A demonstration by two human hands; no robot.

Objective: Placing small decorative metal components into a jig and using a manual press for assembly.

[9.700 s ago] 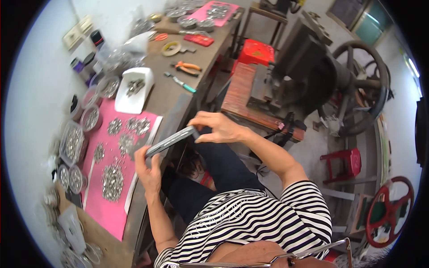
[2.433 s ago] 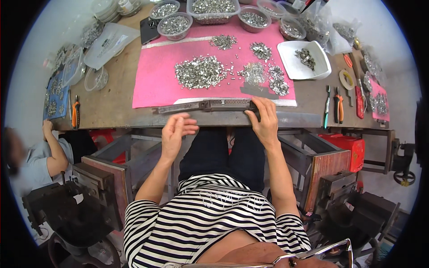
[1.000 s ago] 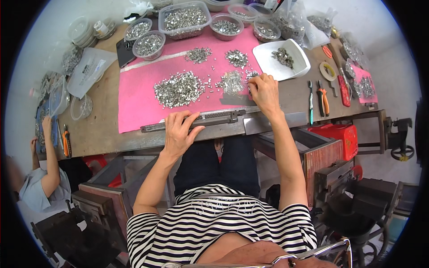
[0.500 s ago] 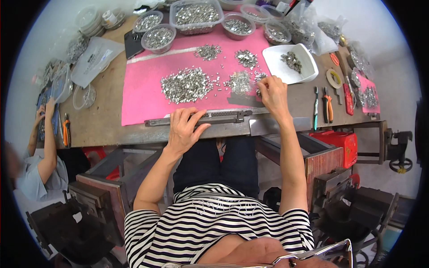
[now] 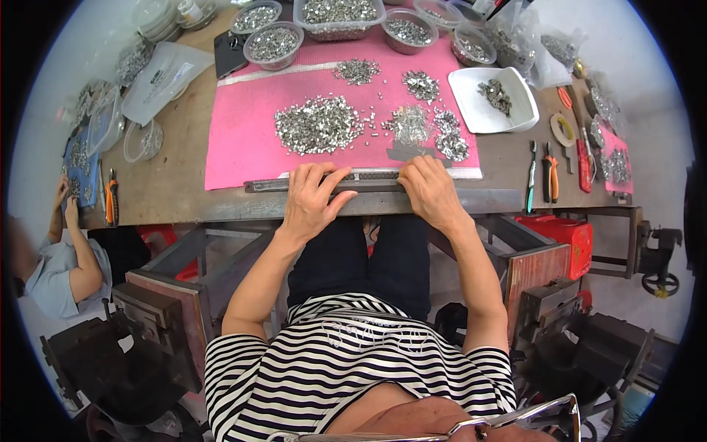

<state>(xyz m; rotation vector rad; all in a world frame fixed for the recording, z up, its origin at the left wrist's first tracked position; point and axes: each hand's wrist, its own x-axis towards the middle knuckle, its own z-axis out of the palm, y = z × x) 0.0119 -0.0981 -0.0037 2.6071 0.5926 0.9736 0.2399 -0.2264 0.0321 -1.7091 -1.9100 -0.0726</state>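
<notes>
A long dark metal bar with a grooved strip (image 5: 375, 177) lies along the near edge of the bench. My left hand (image 5: 313, 199) rests on its left part, thumb stretched apart from the fingers. At the bar's right part is my right hand (image 5: 433, 193), fingertips pressed together in a pinch; whatever is between them is too small to make out. Beyond my hands, a pink mat (image 5: 243, 140) bears a large pile of small silvery metal pieces (image 5: 320, 125). Smaller heaps lie to its right, including thin clear-looking pieces (image 5: 409, 125) and shiny bits (image 5: 450, 136).
A white tray (image 5: 460, 110) holds darker pieces. Tubs of metal parts (image 5: 274, 44) line the back. To the right are a toothbrush (image 5: 532, 177), orange-handled pliers (image 5: 550, 177) and a tape roll (image 5: 562, 130). A co-worker's hands (image 5: 68, 199) work over a blue mat at far left.
My right hand has come down and left from the heap of shiny bits to the metal bar. My left hand stays on the bar. The view has shifted slightly.
</notes>
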